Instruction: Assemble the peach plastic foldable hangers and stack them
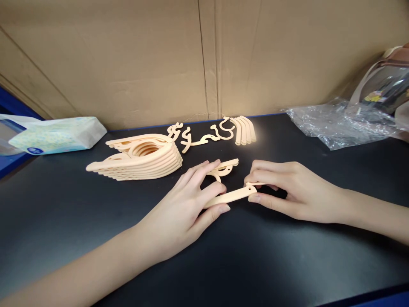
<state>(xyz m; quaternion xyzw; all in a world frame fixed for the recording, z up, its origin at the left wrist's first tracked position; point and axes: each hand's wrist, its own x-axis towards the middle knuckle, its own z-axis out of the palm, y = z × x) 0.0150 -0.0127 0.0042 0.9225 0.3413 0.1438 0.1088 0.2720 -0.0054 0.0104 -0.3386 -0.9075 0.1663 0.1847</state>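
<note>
My left hand (183, 204) is closed on a cream plastic hanger (235, 195), thumb along its near arm and fingers over the far one. At the near arm's right end is a small round hole. My right hand (295, 189) pinches a thin cream hanger arm (257, 183), mostly hidden by the fingers, against that holed end. Whether the two parts are joined I cannot tell. Beyond my left hand lies a stack of matching cream hangers (150, 169), nested on the black table (204, 264).
Loose cream hooks (223, 133) and several slim hanger arms (246, 131) lie at the back middle. A tissue pack (68, 135) is at the back left. Crinkled clear plastic (335, 123) and a transparent bag (388, 87) sit back right. A cardboard wall (143, 64) rises behind.
</note>
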